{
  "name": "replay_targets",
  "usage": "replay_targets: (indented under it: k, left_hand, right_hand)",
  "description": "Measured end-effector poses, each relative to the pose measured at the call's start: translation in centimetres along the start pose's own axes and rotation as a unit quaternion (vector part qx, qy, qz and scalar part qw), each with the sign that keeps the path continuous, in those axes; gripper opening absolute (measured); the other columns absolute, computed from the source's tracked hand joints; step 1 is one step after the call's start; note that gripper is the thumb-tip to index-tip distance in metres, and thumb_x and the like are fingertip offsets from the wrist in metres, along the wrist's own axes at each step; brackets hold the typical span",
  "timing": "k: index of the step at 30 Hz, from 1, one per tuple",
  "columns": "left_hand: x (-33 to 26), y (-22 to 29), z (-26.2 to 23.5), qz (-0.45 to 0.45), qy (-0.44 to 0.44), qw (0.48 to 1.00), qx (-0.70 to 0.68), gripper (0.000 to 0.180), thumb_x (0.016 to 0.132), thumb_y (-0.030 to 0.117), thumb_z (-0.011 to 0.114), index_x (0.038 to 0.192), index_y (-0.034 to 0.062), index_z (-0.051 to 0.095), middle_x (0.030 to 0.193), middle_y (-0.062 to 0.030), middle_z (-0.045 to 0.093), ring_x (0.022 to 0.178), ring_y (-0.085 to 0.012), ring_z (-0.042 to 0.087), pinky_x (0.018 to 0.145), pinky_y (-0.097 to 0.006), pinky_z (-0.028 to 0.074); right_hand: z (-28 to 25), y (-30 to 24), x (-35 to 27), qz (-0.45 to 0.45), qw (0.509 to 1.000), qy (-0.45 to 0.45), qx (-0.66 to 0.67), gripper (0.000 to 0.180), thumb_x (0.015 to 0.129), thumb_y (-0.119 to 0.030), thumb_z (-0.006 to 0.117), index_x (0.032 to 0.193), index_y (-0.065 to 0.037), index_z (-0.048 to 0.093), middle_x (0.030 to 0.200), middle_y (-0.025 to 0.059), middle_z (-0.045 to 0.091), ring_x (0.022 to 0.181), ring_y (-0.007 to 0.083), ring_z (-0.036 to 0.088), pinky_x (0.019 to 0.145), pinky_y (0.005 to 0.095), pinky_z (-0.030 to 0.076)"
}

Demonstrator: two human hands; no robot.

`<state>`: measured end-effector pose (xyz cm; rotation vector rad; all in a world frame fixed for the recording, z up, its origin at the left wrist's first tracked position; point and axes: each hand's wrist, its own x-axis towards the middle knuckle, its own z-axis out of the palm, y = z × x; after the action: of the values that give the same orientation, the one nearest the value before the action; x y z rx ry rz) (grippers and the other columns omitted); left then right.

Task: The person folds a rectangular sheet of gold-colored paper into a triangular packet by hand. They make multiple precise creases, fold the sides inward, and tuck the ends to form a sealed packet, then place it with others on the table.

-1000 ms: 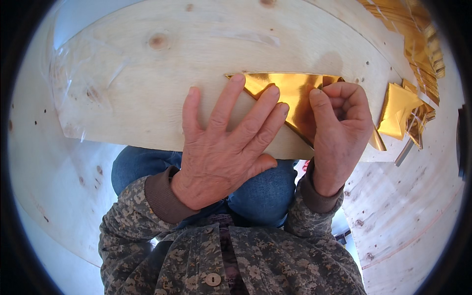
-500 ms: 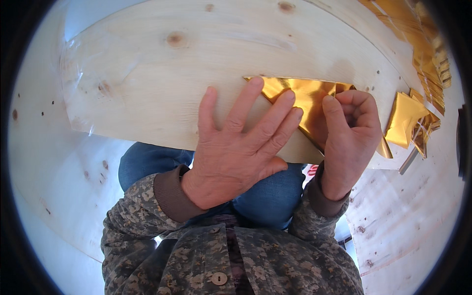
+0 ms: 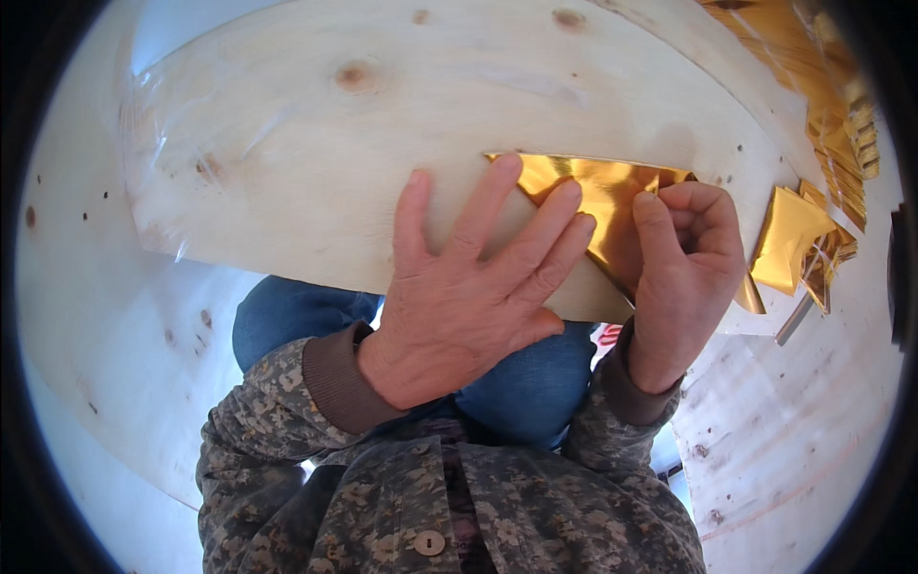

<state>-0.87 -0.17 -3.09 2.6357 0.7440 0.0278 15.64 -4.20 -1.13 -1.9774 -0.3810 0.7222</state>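
Gold, mirror-bright and foil-like, the thin sheet [image 3: 612, 215] lies on a pale wooden board [image 3: 316, 182], right of the board's middle and close to its near edge. Its far edge runs almost straight from a pointed left corner, while its left side slants down toward the person; much of its right part is hidden by a hand. The left hand [image 3: 464, 301] lies palm down with its fingers stretched and spread: the fingertips nearest the sheet rest on it, the outermost finger is over bare wood, and nothing is gripped. The right hand [image 3: 684, 273] is curled, its thumb brought against the bent fingers, pinching a small raised fold of the sheet. Just beyond that hand a gold curled end [image 3: 751, 295] shows; whether it belongs to the same sheet cannot be told.

Farther right, near the board's edge, lie crumpled gold pieces [image 3: 792, 234], with a narrow grey strip [image 3: 794, 320] just below them. A larger gold stack [image 3: 798, 48] under clear wrapping fills the upper right. Clear plastic film [image 3: 158, 177] glints at the board's left end. Below the board are the person's blue jeans [image 3: 521, 387] and a flower-patterned camouflage jacket [image 3: 354, 512] with brown ribbed cuffs [image 3: 344, 378].
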Motion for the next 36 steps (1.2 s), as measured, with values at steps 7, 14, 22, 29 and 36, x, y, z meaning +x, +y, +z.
replay_targets:
  k: [7, 14, 22, 29, 36]
  left_hand:
    - [-0.01, 0.01, -0.06, 0.001, 0.004, 1.000, 0.008, 0.068, 0.097, 0.064, 0.042, 0.145, 0.0177, 0.056, 0.154, -0.0019, 0.048, 0.146, -0.0374, 0.034, 0.118, -0.064, 0.006]
    - [-0.01, 0.07, -0.14, 0.000, 0.001, 1.000, 0.010, 0.068, 0.098, 0.064, 0.042, 0.145, 0.0176, 0.055, 0.155, -0.0022, 0.047, 0.147, -0.0375, 0.033, 0.119, -0.063, 0.006]
    - [-0.03, 0.00, -0.23, 0.002, -0.009, 1.000, 0.011, 0.068, 0.098, 0.065, 0.042, 0.147, 0.0182, 0.053, 0.156, -0.0019, 0.045, 0.148, -0.0368, 0.031, 0.119, -0.063, 0.006]
    - [-0.01, 0.00, -0.26, 0.002, -0.009, 1.000, 0.014, 0.068, 0.098, 0.065, 0.040, 0.147, 0.0183, 0.053, 0.157, -0.0017, 0.045, 0.148, -0.0365, 0.031, 0.119, -0.062, 0.006]
    - [0.02, 0.00, -0.26, 0.002, -0.009, 1.000, 0.009, 0.069, 0.097, 0.064, 0.042, 0.146, 0.0167, 0.054, 0.156, -0.0023, 0.045, 0.147, -0.0372, 0.032, 0.118, -0.063, 0.006]
  right_hand:
    - [0.09, 0.05, 0.02, 0.008, 1.000, 0.008, -0.006, 0.012, 0.088, 0.004, 0.069, 0.091, -0.002, 0.059, 0.075, 0.0000, 0.061, 0.058, 0.0032, 0.055, 0.052, 0.0176, 0.045]
    - [0.10, 0.22, 0.16, 0.016, 1.000, 0.016, -0.016, 0.012, 0.087, 0.004, 0.071, 0.092, -0.001, 0.061, 0.076, 0.0000, 0.062, 0.061, 0.0031, 0.056, 0.055, 0.0178, 0.046]
    - [0.05, 0.19, 0.20, 0.020, 0.999, 0.020, -0.046, 0.011, 0.086, 0.002, 0.072, 0.090, -0.001, 0.062, 0.076, 0.0000, 0.063, 0.062, 0.0034, 0.054, 0.057, 0.0187, 0.047]
    - [0.11, 0.24, 0.28, 0.007, 0.998, 0.024, -0.056, 0.010, 0.085, 0.001, 0.073, 0.089, -0.001, 0.063, 0.076, 0.0001, 0.062, 0.062, 0.0041, 0.054, 0.057, 0.0195, 0.047]
    - [0.22, 0.25, 0.38, 0.002, 0.996, 0.036, -0.081, 0.011, 0.084, 0.000, 0.073, 0.088, -0.001, 0.063, 0.075, 0.0016, 0.064, 0.062, 0.0052, 0.056, 0.057, 0.0214, 0.048]
